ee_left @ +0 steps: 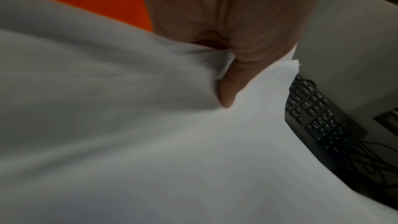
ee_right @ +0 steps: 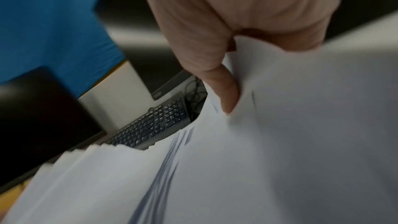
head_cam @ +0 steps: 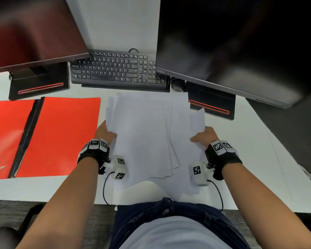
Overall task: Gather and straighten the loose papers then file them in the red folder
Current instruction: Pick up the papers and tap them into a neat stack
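Observation:
A fanned, uneven stack of white papers (head_cam: 149, 133) is held up off the white desk (head_cam: 43, 187) between both hands. My left hand (head_cam: 106, 133) pinches the stack's left edge, thumb on top of the sheets (ee_left: 228, 89). My right hand (head_cam: 204, 135) pinches the right edge the same way, thumb (ee_right: 226, 94) pressed on the papers (ee_right: 280, 142). The fingers under the sheets are hidden. The red folder (head_cam: 61, 135) lies open and flat on the desk to the left of the papers, with a black spine down its middle.
A black keyboard (head_cam: 115, 71) sits just beyond the papers. Two dark monitors (head_cam: 232, 42) overhang the desk at the back, their stands (head_cam: 212, 105) at either side. A mouse (head_cam: 177, 86) lies beside the keyboard. The desk's front edge is near my waist.

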Tool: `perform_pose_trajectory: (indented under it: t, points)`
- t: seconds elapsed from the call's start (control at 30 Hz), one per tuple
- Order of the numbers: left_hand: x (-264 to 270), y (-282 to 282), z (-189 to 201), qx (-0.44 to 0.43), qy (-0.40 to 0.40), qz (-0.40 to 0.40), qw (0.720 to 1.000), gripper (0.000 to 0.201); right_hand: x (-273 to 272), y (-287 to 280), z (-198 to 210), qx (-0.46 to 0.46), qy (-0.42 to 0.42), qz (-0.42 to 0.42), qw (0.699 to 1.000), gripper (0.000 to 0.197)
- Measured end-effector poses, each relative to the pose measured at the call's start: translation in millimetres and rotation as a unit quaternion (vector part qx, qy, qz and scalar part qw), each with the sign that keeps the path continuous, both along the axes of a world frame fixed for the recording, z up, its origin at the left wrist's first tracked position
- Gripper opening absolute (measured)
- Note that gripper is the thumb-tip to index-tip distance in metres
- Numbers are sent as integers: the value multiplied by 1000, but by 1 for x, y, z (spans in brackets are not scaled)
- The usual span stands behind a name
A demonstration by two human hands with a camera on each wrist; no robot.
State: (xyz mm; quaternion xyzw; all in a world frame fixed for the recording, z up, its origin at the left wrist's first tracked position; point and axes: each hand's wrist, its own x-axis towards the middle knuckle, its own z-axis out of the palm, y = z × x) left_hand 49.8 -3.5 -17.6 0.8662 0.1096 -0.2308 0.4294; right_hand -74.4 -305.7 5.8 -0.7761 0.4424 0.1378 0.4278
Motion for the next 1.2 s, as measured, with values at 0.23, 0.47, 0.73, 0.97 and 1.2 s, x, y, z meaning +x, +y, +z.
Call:
perform_pose_trajectory:
  t: [0.23, 0.47, 0.73, 0.97, 1.2]
  points:
    - [-2, -16, 3, 3, -4, -2, 1000, 58, 11, -5, 43, -282, 0, 120, 952, 26]
    - [-2, -22, 10, 6, -2, 11, 1000, 56, 16, -25, 101, -454, -60, 129, 880, 28]
    - [-13, -21, 15, 27, 30, -4, 999, 55, 13, -30, 181, -476, -215, 37, 852, 39]
    - [-19, -12, 12, 41, 45, -34, 998, 55, 20, -42, 164, -301, -369, -115, 872, 22]
    - [-12, 28, 12, 26, 39, 35, 998, 50, 2, 6, 33, -96, -232, -243, 937, 32]
